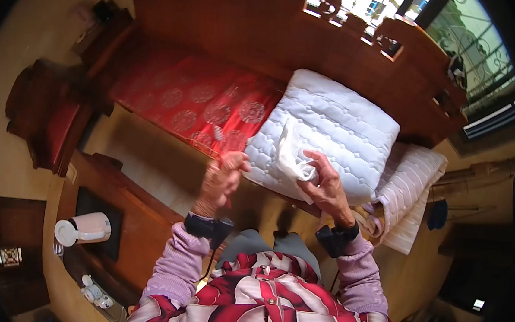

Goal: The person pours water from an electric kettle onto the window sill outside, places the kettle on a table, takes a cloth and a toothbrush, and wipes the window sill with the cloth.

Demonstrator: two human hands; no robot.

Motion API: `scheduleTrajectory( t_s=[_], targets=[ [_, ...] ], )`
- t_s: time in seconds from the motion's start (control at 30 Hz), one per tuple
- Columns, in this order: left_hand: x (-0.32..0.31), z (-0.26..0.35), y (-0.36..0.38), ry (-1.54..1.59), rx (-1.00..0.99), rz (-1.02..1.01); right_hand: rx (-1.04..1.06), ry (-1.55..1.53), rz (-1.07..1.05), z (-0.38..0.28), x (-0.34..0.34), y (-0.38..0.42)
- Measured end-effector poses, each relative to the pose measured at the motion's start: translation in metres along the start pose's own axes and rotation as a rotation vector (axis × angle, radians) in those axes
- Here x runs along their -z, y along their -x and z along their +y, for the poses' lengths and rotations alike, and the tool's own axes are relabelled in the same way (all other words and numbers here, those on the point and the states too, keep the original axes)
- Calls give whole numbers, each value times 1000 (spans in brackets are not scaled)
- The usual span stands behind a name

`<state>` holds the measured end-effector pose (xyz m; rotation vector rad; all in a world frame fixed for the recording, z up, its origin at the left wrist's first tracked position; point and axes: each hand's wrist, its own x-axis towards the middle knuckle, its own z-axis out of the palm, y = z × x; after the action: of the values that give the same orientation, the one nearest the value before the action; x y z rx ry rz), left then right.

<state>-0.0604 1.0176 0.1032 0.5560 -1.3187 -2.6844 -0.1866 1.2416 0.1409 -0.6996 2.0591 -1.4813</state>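
Between the thumb and fingers of my right hand [328,189] hangs a crumpled, thin white cloth [288,150], its upper end reaching over the quilted pad; it may be a bag. That folded white quilted pad [345,125] lies on the wooden bench, just beyond the hand. My left hand [224,179] is closed, with its fingers curled, near the front edge of the red patterned seat cushion [198,105]. Whatever sits in those fingers, if anything, is hidden and slightly blurred. Dark bands circle both wrists.
To the right lies a folded pinkish striped quilt [411,188]. At left, a low wooden table [139,206] carries a pink electric kettle [86,229] and a tray [115,312] with white cups. The carved wooden backrest [220,25] stands behind the seat.
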Motion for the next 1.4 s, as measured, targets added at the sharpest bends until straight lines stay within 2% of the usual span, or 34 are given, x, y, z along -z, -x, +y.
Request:
scheduleTrajectory(
  t_s=[0.03,0.07,0.1,0.17,0.23,0.33,0.47,0.7,0.77,0.9,0.97,1.0,1.07,1.1,1.13,1.23,1.3,1.37,1.4],
  targets=[
    [-1,-1,8,-29,20,-9,89,104,-23,5,-13,-3],
    [-6,-2,14,11,146,39,183,209,-46,14,-27,-5],
    [6,-13,15,89,182,9,279,313,-70,13,-41,-6],
    [12,-24,19,-4,138,232,475,381,-134,11,-58,-8],
    [6,-24,25,-5,-37,356,659,396,-167,18,-69,-10],
    [36,-43,26,-26,-212,464,564,318,-171,5,-72,-10],
    [34,-16,35,-40,-375,544,505,217,-176,7,-75,-16],
    [21,4,33,4,-495,600,701,295,-130,-6,-69,-26],
    [18,9,36,12,-463,576,750,373,-69,-6,-69,-26],
    [23,18,45,108,-382,459,910,478,-77,-11,-61,-28],
    [19,20,41,65,-426,520,967,487,-103,-13,-60,-30],
    [17,19,39,45,-446,550,963,482,-176,-15,-59,-32],
    [19,12,34,-197,-543,548,951,473,-320,-21,-58,-40],
    [21,7,32,-319,-586,541,827,378,-323,-19,-60,-40],
    [24,4,34,-426,-528,486,702,285,-322,-17,-66,-39],
    [-1,19,46,-326,-292,419,410,121,-316,-28,-77,-52],
    [4,14,48,-66,-245,301,152,-50,-352,-23,-82,-62],
    [8,12,48,100,-203,216,167,-76,-343,-19,-85,-66],
    [7,13,47,-17,-215,202,169,-98,-338,-16,-87,-67]
  ],
)
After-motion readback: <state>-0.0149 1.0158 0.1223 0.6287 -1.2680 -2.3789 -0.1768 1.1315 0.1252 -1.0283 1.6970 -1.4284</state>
